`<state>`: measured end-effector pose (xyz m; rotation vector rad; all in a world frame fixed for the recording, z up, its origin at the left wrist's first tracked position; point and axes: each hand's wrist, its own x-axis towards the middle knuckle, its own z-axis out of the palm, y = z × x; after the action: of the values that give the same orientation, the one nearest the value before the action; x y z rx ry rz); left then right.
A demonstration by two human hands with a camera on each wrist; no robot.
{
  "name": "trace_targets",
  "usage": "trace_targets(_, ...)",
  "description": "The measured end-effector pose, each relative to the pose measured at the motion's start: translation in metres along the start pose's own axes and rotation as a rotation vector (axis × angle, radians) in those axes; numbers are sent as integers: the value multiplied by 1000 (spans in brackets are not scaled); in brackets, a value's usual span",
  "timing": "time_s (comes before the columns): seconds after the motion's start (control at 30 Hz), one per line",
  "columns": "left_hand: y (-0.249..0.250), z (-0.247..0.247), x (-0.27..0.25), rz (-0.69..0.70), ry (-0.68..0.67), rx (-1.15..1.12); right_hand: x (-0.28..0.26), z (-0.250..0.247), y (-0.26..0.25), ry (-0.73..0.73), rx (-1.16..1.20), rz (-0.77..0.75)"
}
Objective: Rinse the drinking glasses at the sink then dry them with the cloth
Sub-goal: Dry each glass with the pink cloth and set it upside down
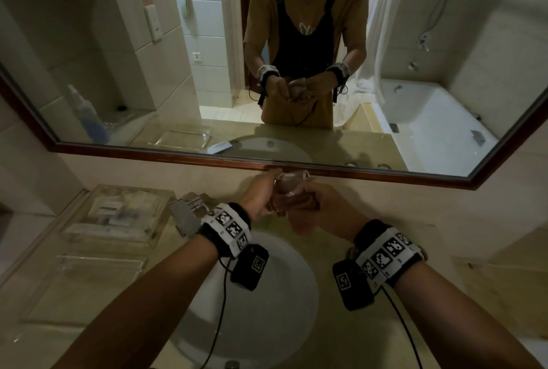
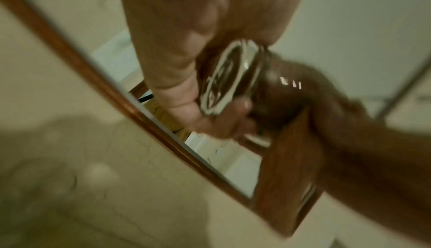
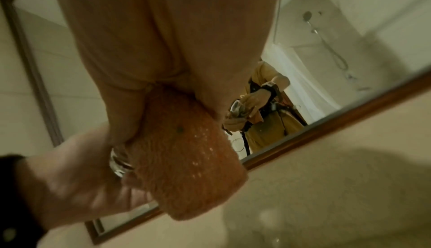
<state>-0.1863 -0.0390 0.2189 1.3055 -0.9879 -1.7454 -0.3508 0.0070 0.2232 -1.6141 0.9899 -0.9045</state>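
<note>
Glossy clear glass point(image 1: 289, 191); nubbly orange cloth point(image 3: 193, 152) (wood-framed mirror point(image 1: 326, 171)).

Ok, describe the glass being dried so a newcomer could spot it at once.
Find the round white sink below the wood-framed mirror. Above the basin, in front of the frame's lower edge, the left hand and right hand meet around the glass. It is the only clear tumbler here, lying tilted, with an orange cloth wrapped round it.
</note>
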Motion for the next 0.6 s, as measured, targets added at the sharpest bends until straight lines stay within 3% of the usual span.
trace_targets(0.07, -3, 7, -1, 223, 239, 166, 0, 1, -2, 16, 61, 42)
trace_targets(0.13, -13, 8, -6, 532, 331, 324, 1, 0, -4, 41, 89, 67)
trace_targets(0.23, -27, 4, -14, 983, 328, 532, 1, -2, -6, 95, 184, 64)
trace_targets(0.33, -22, -1, -14, 1166, 254, 753, 1, -2, -5, 97, 311, 94)
trace_targets(0.4, -16, -3, -13, 1100, 181, 716, 0, -4, -4, 75, 351, 95)
trace_targets(0.43, -11, -1, -15, 966, 143, 613, -2, -5, -5, 66, 344, 94)
trace_targets(0.53, 4, 5, -16, 304, -32, 163, -5, -6, -6, 34, 276, 80)
trace_targets(0.6, 6, 3, -15, 85, -122, 59, -6, -3, -6, 10, 242, 81)
